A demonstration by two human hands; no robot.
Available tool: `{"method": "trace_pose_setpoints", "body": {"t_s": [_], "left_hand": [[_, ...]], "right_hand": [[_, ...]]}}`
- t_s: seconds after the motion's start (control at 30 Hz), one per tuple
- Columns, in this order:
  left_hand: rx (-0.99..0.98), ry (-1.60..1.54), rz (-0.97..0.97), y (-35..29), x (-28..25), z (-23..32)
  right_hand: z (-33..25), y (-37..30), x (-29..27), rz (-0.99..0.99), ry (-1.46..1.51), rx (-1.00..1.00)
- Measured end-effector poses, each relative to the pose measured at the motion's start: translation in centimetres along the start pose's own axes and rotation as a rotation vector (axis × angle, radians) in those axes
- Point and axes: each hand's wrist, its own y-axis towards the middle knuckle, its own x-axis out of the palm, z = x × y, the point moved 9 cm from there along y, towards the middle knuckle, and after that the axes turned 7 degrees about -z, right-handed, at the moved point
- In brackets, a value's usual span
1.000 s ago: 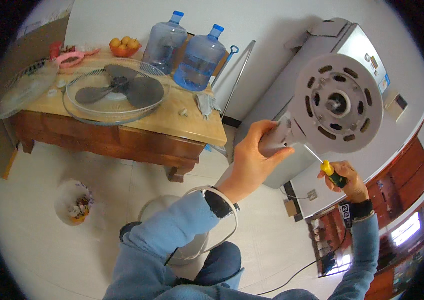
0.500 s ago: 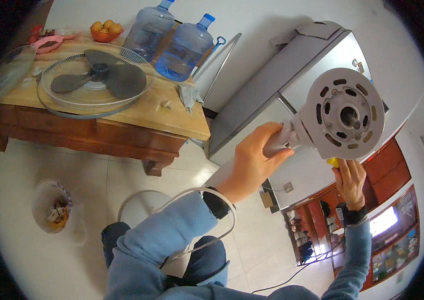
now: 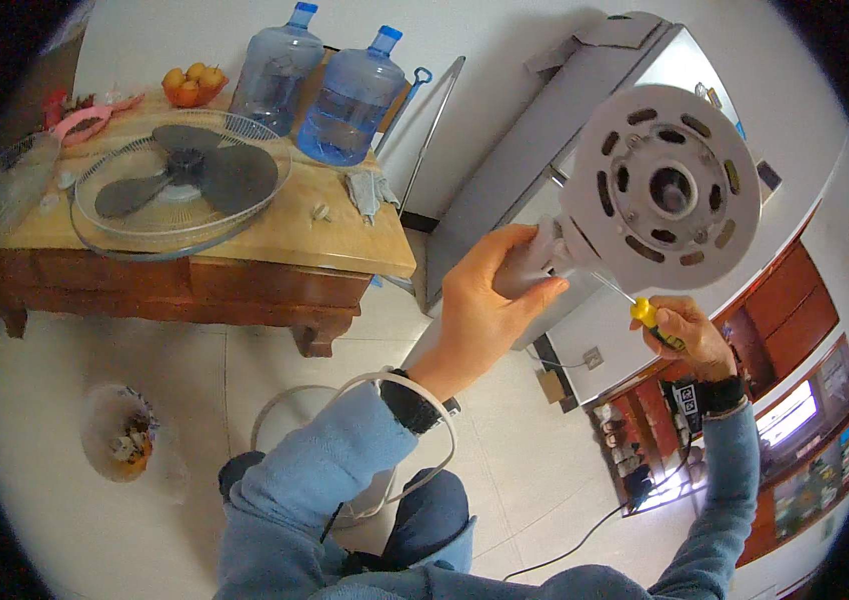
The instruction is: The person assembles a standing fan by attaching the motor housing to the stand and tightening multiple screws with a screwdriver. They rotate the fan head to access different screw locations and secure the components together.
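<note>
My left hand [image 3: 485, 300] is wrapped round the neck of a white fan stand, just below the round motor housing [image 3: 610, 170] with its ring of slots. A loop of white cord [image 3: 450, 425] hangs over my left forearm. In my right hand [image 3: 690, 340] is a screwdriver [image 3: 647, 312] with a yellow and black handle. Its thin shaft points up and left to the underside of the housing, by the neck joint; whether the tip sits in a screw I cannot tell. The fan's round base [image 3: 295, 420] stands on the floor between my legs.
A wooden table [image 3: 345, 235] at the left bears a fan grille [image 3: 85, 190] with dark blades [image 3: 235, 172], two blue water bottles [image 3: 353, 105], a cloth [image 3: 370, 195] and an orange fruit bowl [image 3: 195, 92]. A waste bin [image 3: 95, 430] stands below. Behind the fan rises a refrigerator [image 3: 505, 170].
The motor housing has shifted left and up in view and turned a little. My right hand has come out from behind it, so the screwdriver's handle and shaft now show.
</note>
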Motion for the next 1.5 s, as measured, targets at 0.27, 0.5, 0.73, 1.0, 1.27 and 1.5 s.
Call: {"method": "trace_pose_setpoints", "body": {"t_s": [0.27, 0.5, 0.73, 1.0, 1.27, 1.5], "left_hand": [[-0.053, 0.012, 0.013, 0.1, 0.6, -0.4], [-0.104, -0.003, -0.026, 0.1, 1.2, -0.4], [-0.148, 0.092, 0.006, 0.2, 0.6, 0.0], [-0.105, 0.166, -0.023, -0.1, 1.3, 0.5], [-0.098, 0.278, 0.039, 0.0, 1.0, 0.2], [-0.124, 0.305, 0.052, -0.2, 0.9, 0.4]], "right_hand": [[-8.2, -5.8, 3.9, 0.773, -1.644, -0.66], [-0.5, -1.0, -0.9, 0.203, -0.478, -0.15], [-3.1, -1.0, -1.3, 0.381, -0.675, -0.513], [-2.9, -5.5, 2.8, 0.99, -1.257, -0.796], [3.9, 2.4, -0.1, -0.009, 0.085, -0.332], [-1.0, -2.3, -0.2, 0.62, -0.942, -0.765]]}}
